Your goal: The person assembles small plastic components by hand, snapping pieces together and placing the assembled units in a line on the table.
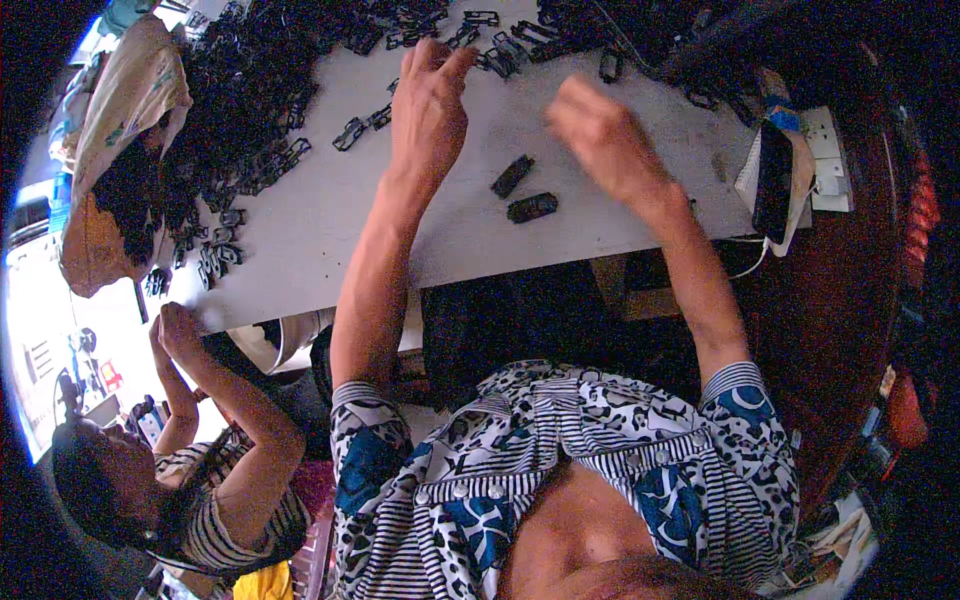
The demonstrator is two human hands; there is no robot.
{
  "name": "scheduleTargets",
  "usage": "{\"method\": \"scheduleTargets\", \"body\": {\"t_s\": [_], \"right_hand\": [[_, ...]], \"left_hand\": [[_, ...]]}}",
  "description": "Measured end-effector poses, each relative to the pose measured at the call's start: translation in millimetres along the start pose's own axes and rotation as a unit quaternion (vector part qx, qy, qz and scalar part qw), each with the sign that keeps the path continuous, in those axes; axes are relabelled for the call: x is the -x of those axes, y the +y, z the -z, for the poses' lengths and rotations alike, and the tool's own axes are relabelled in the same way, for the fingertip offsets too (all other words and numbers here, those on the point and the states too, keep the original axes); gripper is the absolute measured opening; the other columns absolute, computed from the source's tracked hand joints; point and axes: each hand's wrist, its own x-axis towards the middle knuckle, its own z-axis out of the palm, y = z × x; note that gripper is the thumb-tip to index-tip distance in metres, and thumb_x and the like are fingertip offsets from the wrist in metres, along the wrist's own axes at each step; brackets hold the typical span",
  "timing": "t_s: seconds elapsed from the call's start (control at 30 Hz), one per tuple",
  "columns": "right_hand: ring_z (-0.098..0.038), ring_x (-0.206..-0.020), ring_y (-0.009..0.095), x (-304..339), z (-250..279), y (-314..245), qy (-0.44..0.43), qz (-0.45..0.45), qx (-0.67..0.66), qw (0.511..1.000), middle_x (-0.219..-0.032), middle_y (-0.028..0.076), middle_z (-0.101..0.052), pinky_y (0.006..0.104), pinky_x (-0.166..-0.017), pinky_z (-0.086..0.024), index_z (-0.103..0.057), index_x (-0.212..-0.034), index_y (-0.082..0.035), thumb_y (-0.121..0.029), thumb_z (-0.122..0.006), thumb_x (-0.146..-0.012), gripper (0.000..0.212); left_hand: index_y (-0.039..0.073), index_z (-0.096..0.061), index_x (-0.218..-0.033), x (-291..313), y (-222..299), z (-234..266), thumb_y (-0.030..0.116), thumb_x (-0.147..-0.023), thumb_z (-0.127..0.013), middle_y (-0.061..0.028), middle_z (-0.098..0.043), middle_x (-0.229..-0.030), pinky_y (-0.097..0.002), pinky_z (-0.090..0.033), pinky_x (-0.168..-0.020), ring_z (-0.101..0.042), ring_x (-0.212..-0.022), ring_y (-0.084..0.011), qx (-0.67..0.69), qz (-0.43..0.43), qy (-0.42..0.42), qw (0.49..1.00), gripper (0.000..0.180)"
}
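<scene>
My left hand [432, 112] reaches over the table to the scattered small black plastic frames [500, 55] at the far side. Its thumb and fingers are apart, beside those pieces, and I see nothing between them. My right hand [607, 138] hovers over the table further right, somewhat blurred. The fingers there are curled in; whatever they might hold is hidden. Between my forearms, nearer the front edge, lie two black oblong pieces, one slanted [512, 175] and one almost level [532, 207]. A short row of black frames [349, 134] lies left of my left hand.
Many black pieces [240, 110] pile up on the table's left and far side. A sack [130, 150] stands at the far left. Near the front-left corner a co-worker's hands [178, 330] are raised. At right are a phone-like dark slab [772, 180], a cable and a white socket strip [828, 160].
</scene>
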Motion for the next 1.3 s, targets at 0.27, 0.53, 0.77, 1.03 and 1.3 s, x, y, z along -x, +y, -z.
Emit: {"method": "scheduleTargets", "body": {"t_s": [0.27,0.53,0.77,1.03,1.3], "right_hand": [[-0.059,-0.089,0.038,-7.1,12.6,44.4,0.037,-0.176,0.223,0.958,-0.099,0.017,-0.052,0.0439,-0.075,-0.048,-0.056,-0.117,-0.003,0.007,-0.049,-0.079,0.040],[-0.058,-0.091,0.034,16.8,15.2,37.5,0.021,-0.084,0.065,0.994,-0.095,0.016,-0.050,0.0418,-0.077,-0.047,-0.058,-0.110,0.001,0.007,-0.054,-0.076,0.035],[-0.058,-0.091,0.032,8.9,19.4,37.8,0.019,-0.050,0.108,0.993,-0.097,0.012,-0.052,0.0381,-0.077,-0.049,-0.057,-0.106,0.002,0.003,-0.061,-0.077,0.029],[-0.057,-0.080,0.016,-11.3,5.9,32.3,0.008,-0.116,-0.341,0.933,-0.090,0.005,-0.058,0.0280,-0.072,-0.047,-0.056,-0.108,-0.003,-0.019,-0.058,-0.091,0.023],[-0.057,-0.080,0.024,0.9,6.7,29.0,0.034,-0.159,0.130,0.978,-0.091,0.008,-0.059,0.0333,-0.073,-0.048,-0.058,-0.109,-0.009,-0.016,-0.057,-0.089,0.021]], "left_hand": [[0.005,-0.064,-0.091,-12.0,-3.9,-16.0,0.007,-0.076,-0.055,-0.0117,-0.054,-0.099,-0.0388,-0.047,-0.079,-0.051,-0.096,-0.0282,-0.164,-0.098,-0.042,0.981,0.017],[0.004,-0.066,-0.094,16.8,11.7,-5.8,0.009,-0.078,-0.063,-0.0113,-0.058,-0.088,-0.0402,-0.048,-0.075,-0.056,-0.088,-0.0313,0.053,-0.066,-0.112,0.990,0.017],[0.005,-0.066,-0.103,16.9,14.3,-3.4,0.010,-0.079,-0.066,-0.0137,-0.058,-0.091,-0.0398,-0.049,-0.070,-0.060,-0.080,-0.0328,0.112,-0.021,-0.101,0.988,0.024],[0.007,-0.067,-0.098,17.4,19.2,13.9,0.007,-0.076,-0.070,-0.0097,-0.058,-0.083,-0.0333,-0.048,-0.065,-0.060,-0.072,-0.0235,0.182,0.064,-0.105,0.976,0.023],[0.005,-0.059,-0.095,64.0,40.6,28.1,0.016,-0.073,-0.074,-0.0138,-0.057,-0.088,-0.0421,-0.046,-0.063,-0.059,-0.073,-0.0348,0.130,0.091,-0.153,0.975,0.028]]}}
